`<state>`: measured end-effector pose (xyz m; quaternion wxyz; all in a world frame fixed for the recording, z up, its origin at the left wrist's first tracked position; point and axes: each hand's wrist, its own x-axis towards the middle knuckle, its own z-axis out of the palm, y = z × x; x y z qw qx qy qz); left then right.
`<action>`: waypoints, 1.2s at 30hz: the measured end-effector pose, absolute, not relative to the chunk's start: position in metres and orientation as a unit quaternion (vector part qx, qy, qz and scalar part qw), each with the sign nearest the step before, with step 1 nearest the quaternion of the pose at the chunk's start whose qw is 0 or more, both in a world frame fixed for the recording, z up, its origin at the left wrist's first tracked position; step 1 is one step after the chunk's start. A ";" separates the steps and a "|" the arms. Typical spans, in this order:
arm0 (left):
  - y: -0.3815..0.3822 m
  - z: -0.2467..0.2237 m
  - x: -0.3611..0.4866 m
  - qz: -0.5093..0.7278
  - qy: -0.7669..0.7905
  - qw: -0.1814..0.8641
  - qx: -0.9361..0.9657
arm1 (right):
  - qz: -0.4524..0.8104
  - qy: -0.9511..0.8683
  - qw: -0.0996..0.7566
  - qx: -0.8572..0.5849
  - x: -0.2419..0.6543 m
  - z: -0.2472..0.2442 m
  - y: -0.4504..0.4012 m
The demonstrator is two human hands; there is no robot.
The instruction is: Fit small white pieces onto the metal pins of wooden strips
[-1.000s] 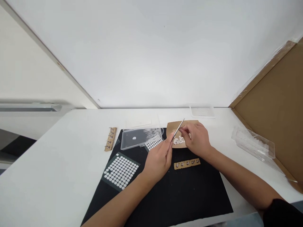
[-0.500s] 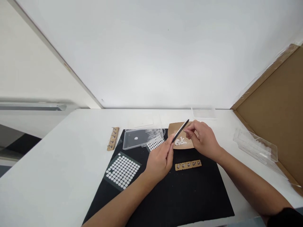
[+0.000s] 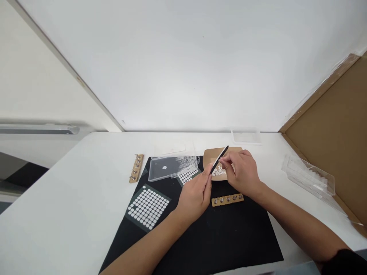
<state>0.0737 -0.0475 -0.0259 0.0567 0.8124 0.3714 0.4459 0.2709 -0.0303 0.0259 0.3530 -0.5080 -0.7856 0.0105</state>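
Note:
My left hand (image 3: 195,193) is closed around the lower end of a slim flat stick (image 3: 220,159), black with a white side, which slants up to the right. My right hand (image 3: 242,168) is closed in a pinch, with its fingertips at the stick's right side. Whatever sits in that pinch is hidden or too small to name. Beneath the hands, a brown sheet (image 3: 210,154) bears small white bits (image 3: 219,171). Just in front of it, a cardboard strip (image 3: 228,200) with several small metal pieces lies on the black mat (image 3: 229,240).
Sheets of white round stickers (image 3: 149,206) lie on the mat's left. A clear plastic box (image 3: 163,170) with clear pieces stands behind them. Another cardboard strip (image 3: 136,168) is further left. Clear containers (image 3: 311,175) stand at the right, beside a cardboard wall (image 3: 332,126).
My right hand has moved left and slightly down, bringing its fingertips to the stick. My left hand and the stick have hardly moved.

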 end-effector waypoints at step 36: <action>-0.040 -0.024 0.072 0.424 0.388 -0.014 0.818 | -0.013 -0.774 0.357 -0.523 0.262 0.020 -0.026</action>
